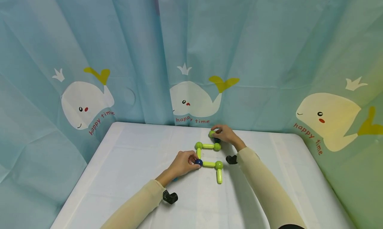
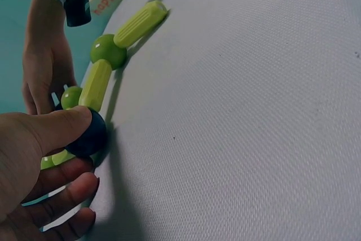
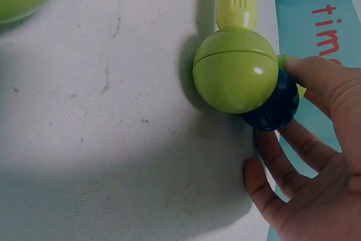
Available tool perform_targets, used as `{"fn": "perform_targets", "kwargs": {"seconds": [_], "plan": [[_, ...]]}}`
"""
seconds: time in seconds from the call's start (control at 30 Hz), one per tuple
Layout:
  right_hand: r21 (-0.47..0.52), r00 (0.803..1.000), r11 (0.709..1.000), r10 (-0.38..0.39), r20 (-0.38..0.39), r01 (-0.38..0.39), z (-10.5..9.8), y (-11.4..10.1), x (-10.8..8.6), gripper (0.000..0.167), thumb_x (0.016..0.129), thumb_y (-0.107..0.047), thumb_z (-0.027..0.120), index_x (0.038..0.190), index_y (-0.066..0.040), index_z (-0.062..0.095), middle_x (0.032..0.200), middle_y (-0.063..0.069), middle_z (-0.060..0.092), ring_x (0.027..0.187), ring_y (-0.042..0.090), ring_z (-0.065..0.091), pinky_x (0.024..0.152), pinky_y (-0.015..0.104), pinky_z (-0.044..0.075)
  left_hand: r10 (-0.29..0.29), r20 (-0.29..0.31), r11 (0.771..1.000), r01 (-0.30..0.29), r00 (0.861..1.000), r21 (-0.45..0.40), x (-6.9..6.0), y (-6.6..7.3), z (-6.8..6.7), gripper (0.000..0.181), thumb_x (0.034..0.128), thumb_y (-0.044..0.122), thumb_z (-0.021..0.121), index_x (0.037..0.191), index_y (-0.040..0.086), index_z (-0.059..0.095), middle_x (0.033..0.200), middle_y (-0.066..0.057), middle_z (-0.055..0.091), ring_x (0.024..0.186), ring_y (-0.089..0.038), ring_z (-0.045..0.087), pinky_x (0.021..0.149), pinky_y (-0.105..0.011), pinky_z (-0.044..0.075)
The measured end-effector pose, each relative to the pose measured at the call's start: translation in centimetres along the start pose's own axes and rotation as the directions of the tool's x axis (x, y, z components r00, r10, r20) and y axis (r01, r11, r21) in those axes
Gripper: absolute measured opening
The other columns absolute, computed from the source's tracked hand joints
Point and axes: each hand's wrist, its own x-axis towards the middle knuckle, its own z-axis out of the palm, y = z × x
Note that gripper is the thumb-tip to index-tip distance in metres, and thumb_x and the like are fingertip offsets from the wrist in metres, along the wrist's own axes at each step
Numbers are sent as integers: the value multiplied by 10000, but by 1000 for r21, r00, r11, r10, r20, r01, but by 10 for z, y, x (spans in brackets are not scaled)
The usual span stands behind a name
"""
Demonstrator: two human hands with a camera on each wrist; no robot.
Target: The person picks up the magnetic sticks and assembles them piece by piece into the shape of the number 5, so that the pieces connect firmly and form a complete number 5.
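Green rods and balls form an open chain on the white table. In the head view my left hand (image 1: 182, 163) pinches a dark blue ball (image 1: 198, 162) at a corner; a green rod (image 2: 97, 84) reaches from it to a green ball (image 2: 108, 52). Near the far edge, my right hand (image 1: 225, 134) holds a small piece, with a green ball (image 1: 211, 133) and a dark blue ball (image 3: 274, 105) at its ends. That blue ball sits against or just behind the chain's end green ball (image 3: 236, 71); whether they touch I cannot tell. Fingers partly hide the piece.
A loose-ended green rod (image 1: 219, 176) points toward me from the near right corner ball (image 1: 219, 164). A bit of a blue object (image 1: 175, 179) shows under my left wrist. The whale-print curtain (image 1: 257, 99) stands right behind the table's far edge.
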Motion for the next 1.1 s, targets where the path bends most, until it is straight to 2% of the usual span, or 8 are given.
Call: {"fn": "perform_targets", "kwargs": {"seconds": [0.3, 0.6, 0.9, 0.97, 1.1], "plan": [[-37, 998, 998, -53, -38, 52, -2, 1, -3, 316, 985, -156, 687, 1278, -36, 679, 1224, 248, 666, 1130, 413, 626, 939, 544, 503, 6, 3, 1000, -6, 1000, 3, -1, -1, 2, 220, 851, 194, 866, 1002, 104, 734, 860, 8, 732, 652, -19, 555, 626, -217, 471], [-57, 983, 986, -160, -85, 155, -21, 0, -14, 317, 963, -118, 698, 1268, -34, 684, 1213, 220, 677, 1096, 403, 648, 915, 528, 527, 1, 8, 1000, -1, 1000, 20, 0, -1, 0, 224, 851, 198, 867, 1008, 110, 732, 868, 24, 732, 655, -14, 549, 622, -205, 465], [-55, 934, 941, -338, -113, 334, -34, -3, -52, 267, 962, -82, 717, 1225, -42, 701, 1231, 132, 688, 1073, 341, 651, 874, 490, 541, 10, 4, 1000, -10, 1000, 20, -1, -2, 1, 218, 851, 195, 867, 1005, 113, 735, 877, 12, 737, 659, -14, 561, 631, -210, 477], [-46, 929, 936, -352, -114, 349, -36, -4, -63, 279, 956, -87, 727, 1231, -52, 702, 1238, 121, 692, 1032, 324, 670, 862, 489, 547, 3, 7, 1000, -3, 1000, 23, -2, -1, 1, 219, 855, 201, 864, 1012, 118, 735, 883, 14, 738, 664, -15, 560, 637, -211, 478], [-41, 934, 941, -339, -112, 336, -36, -5, -89, 300, 950, -119, 745, 1247, -110, 704, 1258, 82, 689, 966, 269, 692, 810, 417, 565, -4, 7, 1000, 4, 1000, 24, -1, -1, 0, 224, 859, 207, 861, 1023, 119, 736, 889, 14, 737, 672, -20, 566, 640, -216, 485]]}}
